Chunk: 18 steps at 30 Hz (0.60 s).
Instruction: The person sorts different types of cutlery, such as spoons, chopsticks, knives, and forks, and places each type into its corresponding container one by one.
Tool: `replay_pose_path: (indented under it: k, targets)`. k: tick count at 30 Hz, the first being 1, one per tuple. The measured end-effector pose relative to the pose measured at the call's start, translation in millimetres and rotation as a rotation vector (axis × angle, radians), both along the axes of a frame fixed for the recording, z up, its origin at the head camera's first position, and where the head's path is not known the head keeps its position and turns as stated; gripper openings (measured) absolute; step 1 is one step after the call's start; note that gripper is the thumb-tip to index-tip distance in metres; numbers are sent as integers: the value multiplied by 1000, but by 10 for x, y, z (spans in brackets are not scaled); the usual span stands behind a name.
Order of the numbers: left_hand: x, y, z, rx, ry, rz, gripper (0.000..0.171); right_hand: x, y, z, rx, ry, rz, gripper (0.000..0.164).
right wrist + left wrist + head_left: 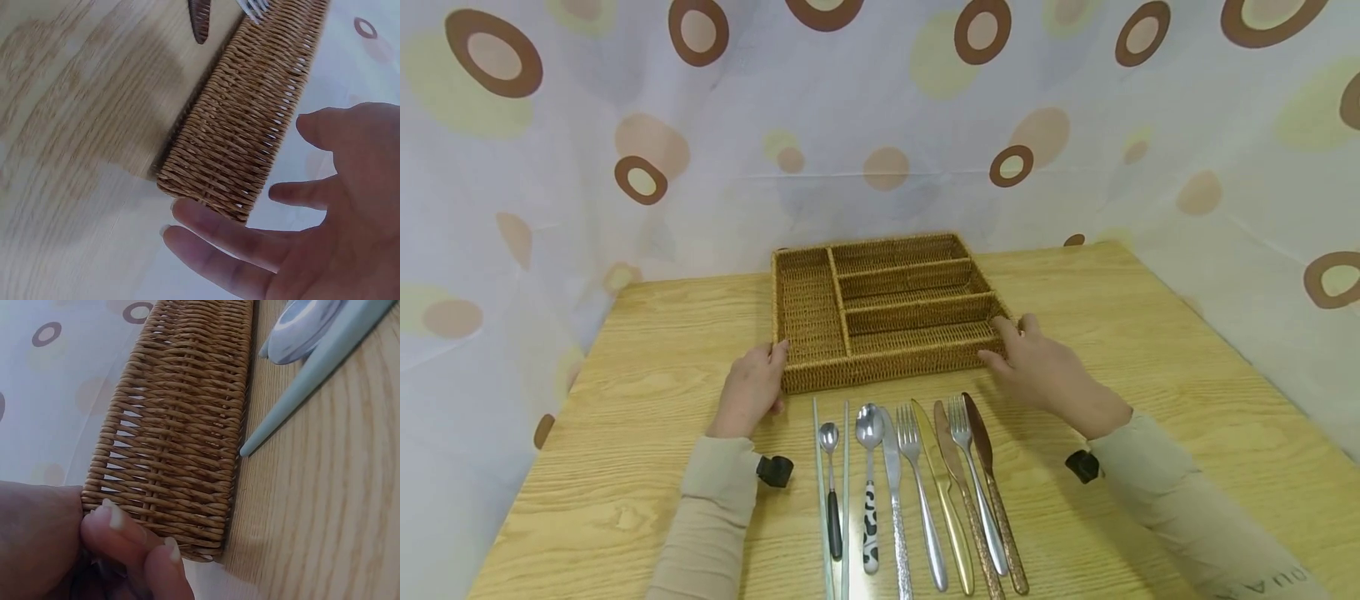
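Note:
A brown wicker cutlery tray (895, 365) with several compartments lies toward the back of the table. My left hand (749, 385) grips its front left corner, thumb at the rim; in the left wrist view, bent fingers (164, 562) lie against the tray's end wall. At the front right corner is my right hand (1043, 367). Its fingers are spread in the right wrist view, two fingertips (187, 209) right at the tray's lower corner and the thumb apart from the wall.
Cutlery lies in a row before the tray: pale green chopsticks (846, 483), a small black-handled spoon (828, 437), a spotted-handled spoon (869, 425), silver forks (908, 433), a silver knife (892, 458), a gold knife (951, 508) and brownish knives (981, 433). A patterned curtain (880, 100) surrounds the wooden table (625, 467).

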<state>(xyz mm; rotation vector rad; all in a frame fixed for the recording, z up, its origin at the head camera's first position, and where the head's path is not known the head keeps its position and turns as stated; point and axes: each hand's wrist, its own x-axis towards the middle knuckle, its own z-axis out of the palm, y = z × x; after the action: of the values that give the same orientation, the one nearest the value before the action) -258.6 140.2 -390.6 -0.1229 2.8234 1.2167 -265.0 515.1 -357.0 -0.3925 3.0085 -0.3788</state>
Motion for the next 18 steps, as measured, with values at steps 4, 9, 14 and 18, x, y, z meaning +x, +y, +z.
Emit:
replay_pose_path:
  k: [4,9,14,18]
  targets:
    - [1,2,6,-5,2,-2,50,117,30,28,-48,29,-14,68]
    - [0,5,21,-5,7,-5,50,355,-18,30,-55,86,17,46]
    - [1,5,28,8,5,-6,49,615,-145,-33,-51,-31,103,26]
    - [-2,14,23,10,0,-10,49,822,-187,-118,-55,-80,167,27]
